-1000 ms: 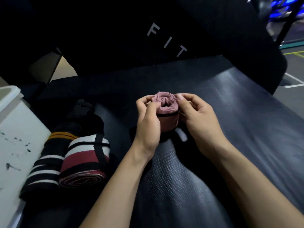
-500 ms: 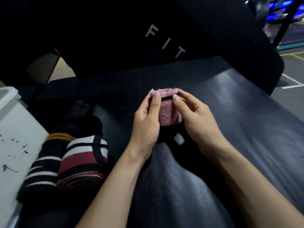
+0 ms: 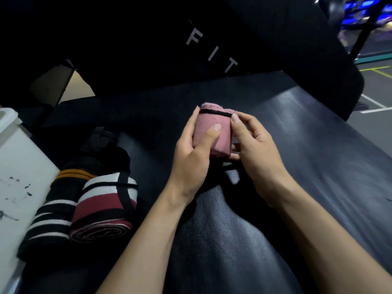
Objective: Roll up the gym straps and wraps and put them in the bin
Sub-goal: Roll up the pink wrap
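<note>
A rolled pink wrap (image 3: 220, 130) with a thin black band near its top is held upright above the black padded bench (image 3: 318, 162). My left hand (image 3: 191, 158) grips it from the left, thumb pressed on its front. My right hand (image 3: 254, 149) holds its right side, index fingertip at the black band. To the left on the bench lie a rolled red, white and black striped wrap (image 3: 104, 209) bound by a black strap, and a black rolled wrap (image 3: 53, 209) with white and orange stripes. The white bin (image 3: 19, 166) stands at the far left.
A black upright pad (image 3: 212, 52) with the letters F I T rises behind the bench. Gym floor with painted lines (image 3: 377, 90) shows at the right, beyond the bench edge.
The pink roll has been turned from showing its spiral end to standing with its side towards me. My left thumb now lies across its front and both hands have shifted slightly.
</note>
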